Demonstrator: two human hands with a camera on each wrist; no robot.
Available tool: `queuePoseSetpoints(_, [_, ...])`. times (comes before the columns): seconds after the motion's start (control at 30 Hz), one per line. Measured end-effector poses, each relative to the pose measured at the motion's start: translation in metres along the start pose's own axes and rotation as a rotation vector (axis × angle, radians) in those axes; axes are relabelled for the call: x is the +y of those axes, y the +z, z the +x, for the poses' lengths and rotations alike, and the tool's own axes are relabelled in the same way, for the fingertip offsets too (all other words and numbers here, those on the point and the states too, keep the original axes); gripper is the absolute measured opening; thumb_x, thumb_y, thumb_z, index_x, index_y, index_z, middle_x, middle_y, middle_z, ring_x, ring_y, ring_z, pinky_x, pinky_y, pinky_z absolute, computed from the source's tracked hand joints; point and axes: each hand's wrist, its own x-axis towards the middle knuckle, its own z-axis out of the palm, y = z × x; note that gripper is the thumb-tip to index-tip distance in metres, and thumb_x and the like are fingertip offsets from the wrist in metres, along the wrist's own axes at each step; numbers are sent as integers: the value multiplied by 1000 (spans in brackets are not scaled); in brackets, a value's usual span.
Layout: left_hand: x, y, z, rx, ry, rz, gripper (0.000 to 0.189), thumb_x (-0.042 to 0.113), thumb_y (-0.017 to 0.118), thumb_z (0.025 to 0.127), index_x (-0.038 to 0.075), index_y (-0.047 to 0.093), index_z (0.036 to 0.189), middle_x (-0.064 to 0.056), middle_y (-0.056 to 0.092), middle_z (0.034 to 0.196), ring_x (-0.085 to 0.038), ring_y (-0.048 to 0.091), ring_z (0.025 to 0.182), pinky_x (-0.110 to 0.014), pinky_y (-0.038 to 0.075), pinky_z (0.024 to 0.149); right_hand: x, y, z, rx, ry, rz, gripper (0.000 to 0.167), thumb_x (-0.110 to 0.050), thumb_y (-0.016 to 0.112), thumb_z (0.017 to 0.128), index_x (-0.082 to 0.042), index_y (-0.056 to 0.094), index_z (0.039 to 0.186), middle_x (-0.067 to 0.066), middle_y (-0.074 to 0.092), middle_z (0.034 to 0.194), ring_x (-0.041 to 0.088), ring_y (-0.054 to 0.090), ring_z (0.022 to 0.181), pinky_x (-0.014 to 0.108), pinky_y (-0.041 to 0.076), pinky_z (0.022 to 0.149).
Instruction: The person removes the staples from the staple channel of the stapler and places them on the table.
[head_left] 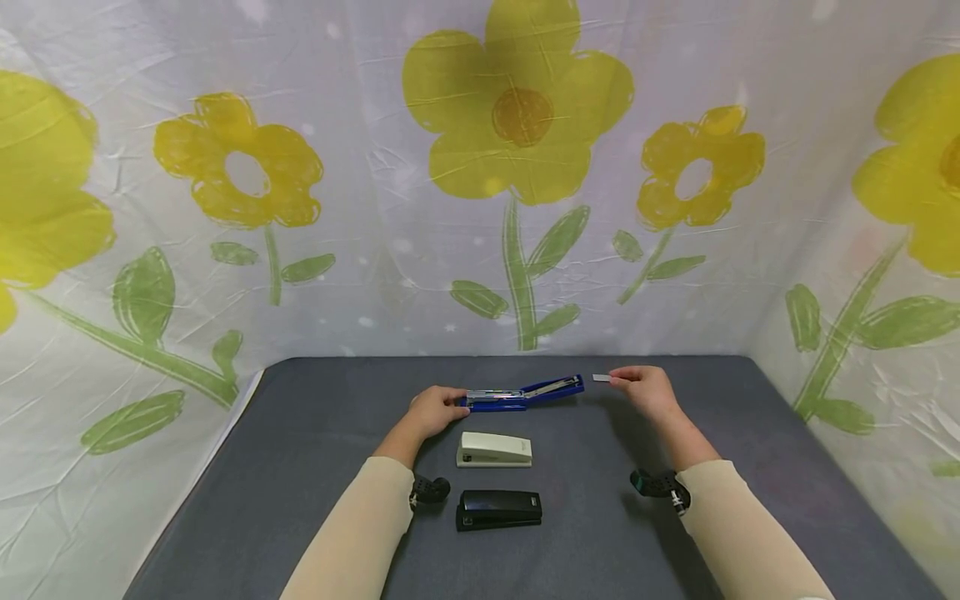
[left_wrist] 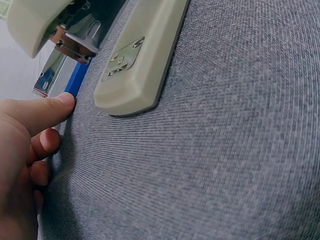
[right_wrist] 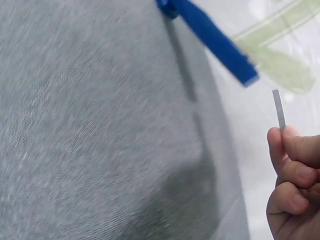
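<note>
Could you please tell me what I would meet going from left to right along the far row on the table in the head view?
Left hand, opened blue stapler, small grey strip, right hand.

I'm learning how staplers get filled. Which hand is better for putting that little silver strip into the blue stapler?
Probably the right hand: it pinches the silver strip, close to one end of the opened blue stapler. The left hand holds the other end, so it could steady it.
</note>
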Motion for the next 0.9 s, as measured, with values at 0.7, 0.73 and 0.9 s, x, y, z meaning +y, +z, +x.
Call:
queuePoseSetpoints(0.7, [-1, 0, -1, 4, 3, -27, 44, 23, 70, 99, 10, 64, 141, 2, 55, 67, -14, 46, 61, -32, 35, 65, 26, 24, 8, 10, -35, -248, 22, -9, 64, 101, 8, 73, 111, 26, 70, 115, 41, 63, 105, 51, 49, 89])
queuePoseSetpoints(0.73, [-1, 0, -1, 5, 4, -28, 44, 23, 70, 99, 10, 64, 141, 2, 55, 67, -14, 46, 61, -32, 35, 65, 26, 24, 8, 8, -39, -258, 22, -9, 63, 101, 8, 73, 111, 26, 70, 115, 41, 64, 105, 51, 49, 88])
queuePoseSetpoints(0.9, [-3, 0, 0, 10, 16, -13, 44, 24, 70, 99, 10, 64, 140, 3, 55, 67, -14, 46, 61, -32, 36, 65, 28, 25, 7, -4, -40, -287, 22, -9, 63, 101, 8, 73, 112, 27, 69, 117, 42, 64, 105, 52, 51, 87])
